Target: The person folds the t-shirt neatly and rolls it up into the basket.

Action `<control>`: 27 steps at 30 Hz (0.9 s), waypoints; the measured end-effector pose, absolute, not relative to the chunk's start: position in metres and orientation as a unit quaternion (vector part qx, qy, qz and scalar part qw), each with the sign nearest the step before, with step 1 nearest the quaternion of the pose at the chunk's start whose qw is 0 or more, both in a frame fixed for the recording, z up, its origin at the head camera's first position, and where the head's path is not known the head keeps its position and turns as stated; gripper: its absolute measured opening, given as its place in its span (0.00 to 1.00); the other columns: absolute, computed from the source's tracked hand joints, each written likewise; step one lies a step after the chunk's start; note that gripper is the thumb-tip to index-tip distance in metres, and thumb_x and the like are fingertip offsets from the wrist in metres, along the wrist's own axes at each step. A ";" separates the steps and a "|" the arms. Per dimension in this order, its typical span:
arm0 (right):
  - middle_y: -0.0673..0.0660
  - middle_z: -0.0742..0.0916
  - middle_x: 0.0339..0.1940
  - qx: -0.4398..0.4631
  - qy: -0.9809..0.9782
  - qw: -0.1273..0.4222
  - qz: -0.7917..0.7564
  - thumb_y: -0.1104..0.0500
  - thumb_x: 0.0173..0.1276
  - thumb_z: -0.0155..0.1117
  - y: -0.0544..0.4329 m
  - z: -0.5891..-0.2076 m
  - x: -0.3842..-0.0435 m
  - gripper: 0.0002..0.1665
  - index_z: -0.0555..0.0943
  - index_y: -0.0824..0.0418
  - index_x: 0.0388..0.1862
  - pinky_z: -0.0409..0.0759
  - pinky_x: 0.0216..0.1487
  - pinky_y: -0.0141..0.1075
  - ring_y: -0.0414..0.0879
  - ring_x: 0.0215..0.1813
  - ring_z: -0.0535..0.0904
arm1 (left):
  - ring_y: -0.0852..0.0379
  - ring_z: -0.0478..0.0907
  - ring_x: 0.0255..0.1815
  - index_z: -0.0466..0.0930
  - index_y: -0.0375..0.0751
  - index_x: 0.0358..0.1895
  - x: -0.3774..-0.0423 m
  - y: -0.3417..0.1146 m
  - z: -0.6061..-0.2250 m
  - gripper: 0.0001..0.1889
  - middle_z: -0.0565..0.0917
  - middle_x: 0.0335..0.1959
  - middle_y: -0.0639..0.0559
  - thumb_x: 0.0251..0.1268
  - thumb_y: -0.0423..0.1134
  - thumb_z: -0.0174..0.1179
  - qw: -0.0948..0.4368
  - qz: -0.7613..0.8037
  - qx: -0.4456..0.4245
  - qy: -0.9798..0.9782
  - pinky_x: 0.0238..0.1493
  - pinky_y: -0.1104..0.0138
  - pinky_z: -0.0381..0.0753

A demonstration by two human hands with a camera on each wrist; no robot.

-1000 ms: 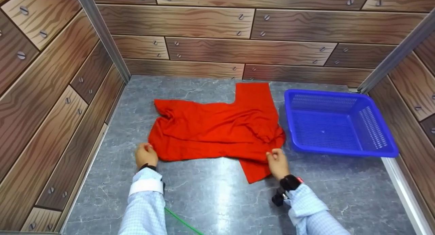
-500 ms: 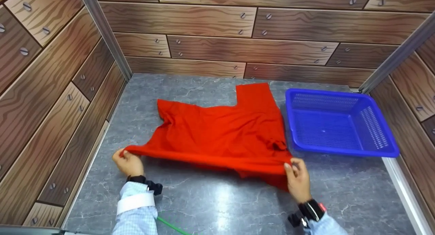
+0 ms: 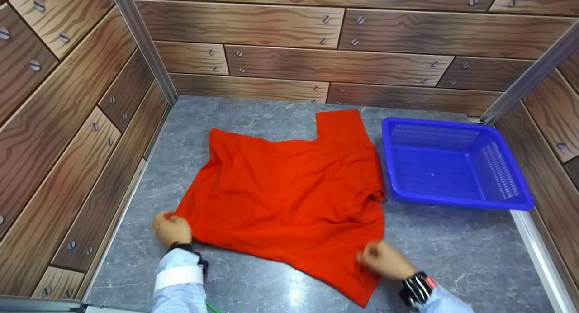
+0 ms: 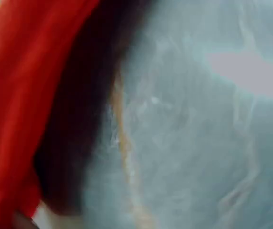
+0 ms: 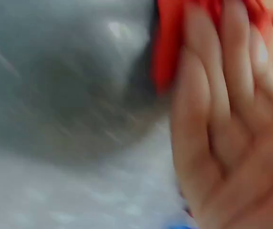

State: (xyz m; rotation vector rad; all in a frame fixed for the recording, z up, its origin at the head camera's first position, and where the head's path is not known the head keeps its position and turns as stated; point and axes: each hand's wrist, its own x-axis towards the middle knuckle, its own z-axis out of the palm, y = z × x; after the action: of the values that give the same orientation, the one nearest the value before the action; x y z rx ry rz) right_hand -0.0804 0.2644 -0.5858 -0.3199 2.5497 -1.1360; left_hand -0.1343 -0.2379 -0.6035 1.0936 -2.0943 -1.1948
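A red T-shirt [image 3: 280,191] lies spread on the grey marbled surface, one sleeve pointing to the back. At its near left corner, my left hand [image 3: 173,228] pinches the cloth; the left wrist view shows the red cloth edge [image 4: 26,95] standing over a dark shadow. My right hand [image 3: 384,259], blurred, is over the shirt's near right part, where a corner of cloth juts toward me. In the right wrist view its fingers [image 5: 236,67] are fairly straight, their tips against the red fabric, with the thumb apart from them.
A blue perforated plastic basket [image 3: 457,163] stands right of the shirt, close to its side. Wood-patterned walls [image 3: 271,28] enclose the surface at the back and both sides. A green cord [image 3: 211,306] runs by the left sleeve.
The shirt's near edge has been drawn toward me, unfolding it wider. My left hand moved left and nearer; my right hand went right and nearer, then slightly left, off the hem.
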 end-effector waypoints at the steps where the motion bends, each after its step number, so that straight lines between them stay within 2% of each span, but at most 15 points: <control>1: 0.45 0.78 0.21 -0.091 0.912 0.130 -0.379 0.54 0.68 0.64 0.261 -0.581 -0.089 0.11 0.79 0.57 0.27 0.72 0.26 0.31 0.35 0.23 0.72 | 0.29 0.72 0.56 0.76 0.29 0.52 -0.139 -0.233 -0.601 0.15 0.77 0.52 0.28 0.64 0.30 0.48 0.249 -0.401 0.372 -0.799 0.61 0.43 0.68; 4: 0.52 0.83 0.25 -0.036 0.945 0.006 -0.324 0.56 0.67 0.65 0.248 -0.573 -0.118 0.08 0.81 0.57 0.29 0.76 0.31 0.40 0.45 0.27 0.78 | 0.30 0.70 0.59 0.80 0.33 0.49 -0.155 -0.209 -0.598 0.15 0.78 0.54 0.32 0.57 0.31 0.57 0.280 -0.303 0.248 -0.877 0.63 0.41 0.63; 7: 0.60 0.85 0.34 -0.040 0.958 -0.069 -0.277 0.58 0.64 0.65 0.234 -0.573 -0.146 0.08 0.83 0.63 0.37 0.79 0.40 0.50 0.57 0.36 0.83 | 0.26 0.67 0.63 0.82 0.33 0.46 -0.168 -0.177 -0.601 0.15 0.78 0.55 0.32 0.54 0.33 0.62 0.278 -0.260 0.097 -0.920 0.67 0.39 0.59; 9: 0.64 0.85 0.38 -0.042 0.964 -0.096 -0.243 0.58 0.63 0.66 0.227 -0.577 -0.162 0.12 0.83 0.65 0.42 0.79 0.44 0.54 0.63 0.41 0.82 | 0.23 0.62 0.67 0.82 0.35 0.50 -0.173 -0.155 -0.605 0.17 0.76 0.61 0.33 0.57 0.37 0.62 0.229 -0.251 0.023 -0.940 0.69 0.36 0.56; 12: 0.66 0.84 0.42 -0.031 0.975 -0.114 -0.187 0.55 0.62 0.67 0.220 -0.586 -0.177 0.19 0.83 0.66 0.48 0.79 0.45 0.56 0.66 0.44 0.81 | 0.22 0.55 0.72 0.77 0.38 0.61 -0.176 -0.130 -0.612 0.24 0.69 0.69 0.34 0.62 0.44 0.61 0.113 -0.269 -0.037 -0.956 0.69 0.33 0.55; 15: 0.68 0.85 0.44 -0.029 0.985 -0.099 -0.139 0.51 0.61 0.69 0.215 -0.594 -0.185 0.26 0.82 0.69 0.51 0.80 0.44 0.57 0.67 0.44 0.80 | 0.27 0.48 0.77 0.71 0.44 0.69 -0.177 -0.119 -0.618 0.31 0.61 0.76 0.38 0.65 0.52 0.59 0.006 -0.271 -0.044 -0.962 0.71 0.33 0.50; 18: 0.71 0.85 0.46 -0.041 0.992 -0.063 -0.100 0.47 0.61 0.68 0.212 -0.599 -0.188 0.31 0.81 0.72 0.52 0.79 0.44 0.58 0.67 0.45 0.79 | 0.30 0.43 0.79 0.66 0.48 0.73 -0.179 -0.118 -0.623 0.35 0.57 0.79 0.43 0.65 0.57 0.58 -0.054 -0.257 -0.030 -0.964 0.73 0.33 0.43; 23: 0.75 0.79 0.60 -0.054 0.996 0.010 -0.068 0.48 0.61 0.63 0.216 -0.601 -0.202 0.37 0.76 0.75 0.59 0.73 0.57 0.60 0.71 0.57 0.73 | 0.31 0.40 0.80 0.60 0.50 0.76 -0.184 -0.120 -0.626 0.38 0.52 0.80 0.46 0.65 0.61 0.56 -0.093 -0.235 -0.014 -0.967 0.72 0.32 0.36; 27: 0.70 0.68 0.73 -0.035 0.993 0.078 -0.082 0.49 0.63 0.59 0.229 -0.599 -0.218 0.41 0.67 0.68 0.71 0.61 0.66 0.65 0.74 0.70 0.60 | 0.31 0.39 0.80 0.59 0.51 0.76 -0.187 -0.119 -0.624 0.39 0.51 0.81 0.46 0.64 0.61 0.57 -0.105 -0.229 -0.007 -0.968 0.71 0.31 0.35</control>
State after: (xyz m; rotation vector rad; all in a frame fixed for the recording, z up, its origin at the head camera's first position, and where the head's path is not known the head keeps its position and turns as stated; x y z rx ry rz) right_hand -0.2180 0.2285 -0.5994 -0.1056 2.9741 -0.2452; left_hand -0.1874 -0.1194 -0.6240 -0.0224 -3.2622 -0.7706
